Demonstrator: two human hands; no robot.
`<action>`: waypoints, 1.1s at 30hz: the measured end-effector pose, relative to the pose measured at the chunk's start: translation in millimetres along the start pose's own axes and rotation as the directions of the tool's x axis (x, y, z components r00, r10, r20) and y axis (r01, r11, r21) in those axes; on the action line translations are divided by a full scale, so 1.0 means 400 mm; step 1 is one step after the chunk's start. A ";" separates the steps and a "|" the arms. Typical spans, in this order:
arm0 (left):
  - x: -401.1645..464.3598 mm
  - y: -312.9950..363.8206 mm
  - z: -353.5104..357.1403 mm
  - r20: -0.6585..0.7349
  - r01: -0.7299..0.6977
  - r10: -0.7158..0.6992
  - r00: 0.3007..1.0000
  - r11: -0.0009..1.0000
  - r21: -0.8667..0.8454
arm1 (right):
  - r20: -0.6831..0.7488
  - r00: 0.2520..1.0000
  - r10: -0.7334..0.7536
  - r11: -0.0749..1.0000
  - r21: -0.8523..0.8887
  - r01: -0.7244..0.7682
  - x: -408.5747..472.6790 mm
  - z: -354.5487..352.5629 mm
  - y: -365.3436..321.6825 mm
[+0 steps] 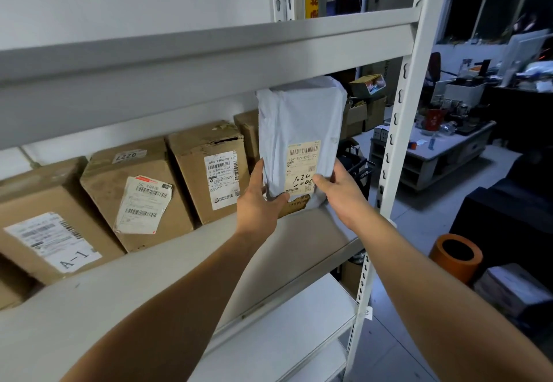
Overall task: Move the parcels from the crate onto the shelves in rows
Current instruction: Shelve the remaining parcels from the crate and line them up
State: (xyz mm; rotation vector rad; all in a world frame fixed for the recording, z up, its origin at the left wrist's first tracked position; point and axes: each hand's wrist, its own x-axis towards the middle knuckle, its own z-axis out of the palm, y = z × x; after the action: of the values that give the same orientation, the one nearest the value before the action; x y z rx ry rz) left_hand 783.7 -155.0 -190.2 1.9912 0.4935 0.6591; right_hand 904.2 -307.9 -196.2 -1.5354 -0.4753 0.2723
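A: Far left on the shelf [167, 265], a brown box [45, 217] with "A-1" written on its label, leaning back.

B: Next to it a second box [134, 193], its label peeling at the corners, "0227" on top. Then a third box [209, 172] with a dented, torn top edge and a long white label. All three sit in a row, touching or nearly so.

A: A fourth box [250, 136] peeks out behind the third, mostly hidden.

B: Now the action: the left hand [258, 199] grips the lower left edge of a grey mailer [299, 124], thumb across the front, fingers behind.

A: The mailer stands upright at the right end of the row, its top close under the upper shelf [209, 61]. Whether its bottom touches the shelf, I cannot tell.

B: The right hand [341, 193] pinches the lower right corner, thumb lying over the label.

A: Right of the rack, an orange tube [456, 257] on the floor.
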 end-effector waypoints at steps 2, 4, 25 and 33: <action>-0.006 0.002 -0.004 0.004 -0.008 0.008 1.000 1.000 0.004 | -0.004 1.000 -0.004 1.000 -0.012 0.004 -0.006 -0.005 0.002; -0.013 0.002 -0.009 0.008 -0.011 0.011 1.000 1.000 0.016 | -0.003 1.000 -0.010 1.000 -0.029 0.010 -0.012 -0.008 0.002; -0.196 0.004 -0.106 0.099 -0.086 0.077 0.992 0.992 0.088 | -0.132 0.991 -0.002 0.951 -0.307 -0.039 -0.318 0.020 -0.026; -0.410 -0.029 -0.205 0.297 -0.240 0.208 0.932 0.968 0.075 | -0.285 0.958 0.043 0.928 -0.343 -0.144 -0.680 0.093 0.002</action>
State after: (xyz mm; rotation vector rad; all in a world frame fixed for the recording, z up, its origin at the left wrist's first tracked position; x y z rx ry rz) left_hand 604.6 -191.1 -207.6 2.2238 0.1286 0.4755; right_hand 648.0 -399.2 -231.9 -1.9272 -0.2384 0.0429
